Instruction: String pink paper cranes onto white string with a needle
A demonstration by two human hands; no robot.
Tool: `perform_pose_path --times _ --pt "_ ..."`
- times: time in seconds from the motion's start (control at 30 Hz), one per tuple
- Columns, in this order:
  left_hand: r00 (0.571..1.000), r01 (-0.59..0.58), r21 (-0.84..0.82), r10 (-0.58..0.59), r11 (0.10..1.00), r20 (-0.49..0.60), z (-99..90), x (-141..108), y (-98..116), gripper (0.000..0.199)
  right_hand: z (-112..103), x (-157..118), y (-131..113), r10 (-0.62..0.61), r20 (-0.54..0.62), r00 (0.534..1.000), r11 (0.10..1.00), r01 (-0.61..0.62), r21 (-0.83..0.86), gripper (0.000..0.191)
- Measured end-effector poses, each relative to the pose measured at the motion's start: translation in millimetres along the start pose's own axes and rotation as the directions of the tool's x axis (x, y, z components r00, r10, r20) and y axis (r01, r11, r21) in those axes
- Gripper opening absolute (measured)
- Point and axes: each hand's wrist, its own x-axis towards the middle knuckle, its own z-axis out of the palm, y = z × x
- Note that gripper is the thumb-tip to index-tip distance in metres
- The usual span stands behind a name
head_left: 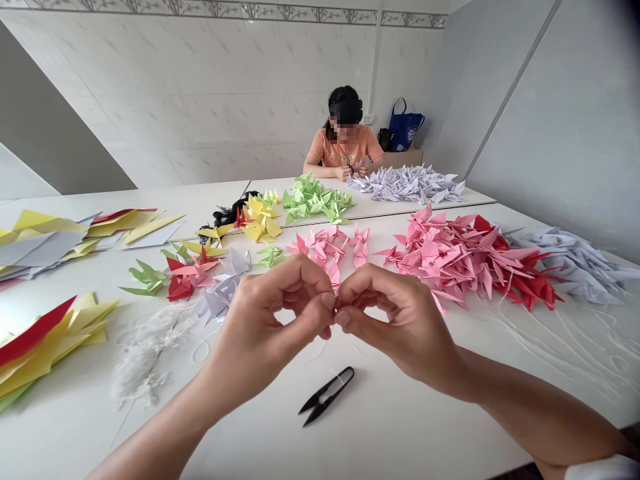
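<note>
My left hand [280,313] and my right hand [395,320] meet at their fingertips above the table, both in a pinch. A faint white thread hangs just below the fingertips, and they seem closed on it; the pinched part is hidden. Right behind them lie folded pink paper cranes [320,245]. Black thread snips [327,397] rest on the table below my hands, with a bit of white thread across them. Left of my left hand are lavender paper cranes [220,293] and a bundle of white thread [150,347].
Pink cranes [445,250], red cranes [540,280] and pale cranes [575,260] are heaped at right, with loose threads [555,340] before them. Green cranes [317,200] and yellow cranes [263,219] lie farther back. Paper sheets [45,240] cover the left. A person [345,143] sits opposite.
</note>
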Motion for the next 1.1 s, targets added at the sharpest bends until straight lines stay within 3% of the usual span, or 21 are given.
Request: perform_pose_path --times 1.1 --pt "0.999 0.032 0.002 -0.032 0.999 0.013 0.0 2.0 2.4 0.015 -1.2 -1.0 0.1 0.020 -0.002 1.000 0.996 -0.020 -0.086 0.011"
